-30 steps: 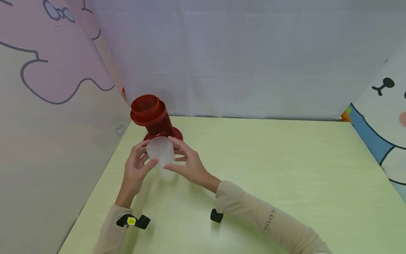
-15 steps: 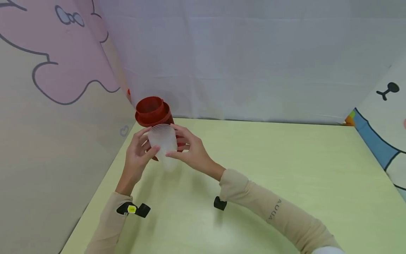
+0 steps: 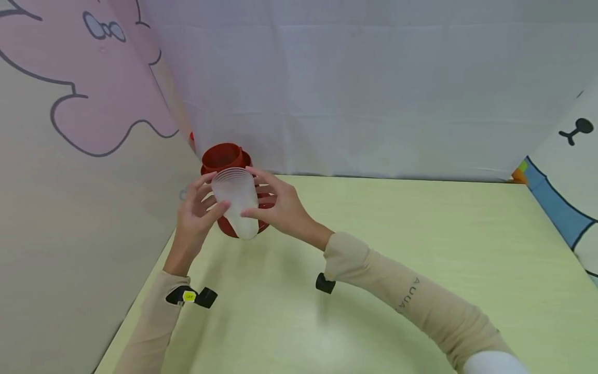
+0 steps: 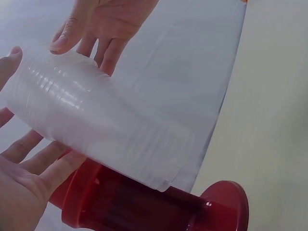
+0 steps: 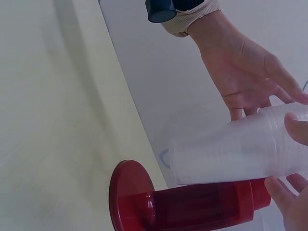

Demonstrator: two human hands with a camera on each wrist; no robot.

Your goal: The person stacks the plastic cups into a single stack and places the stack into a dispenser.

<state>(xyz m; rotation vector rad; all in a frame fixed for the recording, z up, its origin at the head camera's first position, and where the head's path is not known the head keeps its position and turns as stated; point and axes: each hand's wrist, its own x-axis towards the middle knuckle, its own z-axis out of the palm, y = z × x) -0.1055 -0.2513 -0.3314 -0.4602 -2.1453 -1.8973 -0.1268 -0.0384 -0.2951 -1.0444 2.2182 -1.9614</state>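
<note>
Between my two hands is a tall stack of nested translucent plastic cups (image 3: 238, 195), rims up and bottoms down. My left hand (image 3: 192, 221) grips its left side, thumb in front and fingers round the back. On the other side my right hand (image 3: 286, 208) pinches it the same way. Behind stands a red cup-shaped holder (image 3: 221, 157) with a wide round foot, partly covered by the stack in the head view. In the left wrist view the cups (image 4: 96, 115) are held close alongside the red holder (image 4: 139, 202), above the table.
The holder stands near the back left corner of the pale green table (image 3: 397, 249). A white cloth wall (image 3: 350, 98) rises along the far edge, and a cartoon-printed panel (image 3: 107, 93) on the left. Small black wrist cameras (image 3: 205, 297) jut inward from the sleeves.
Both hands have raised the stack of cups and brought it further over the red holder in the head view. The grip stays the same. The head view has shifted slightly.
</note>
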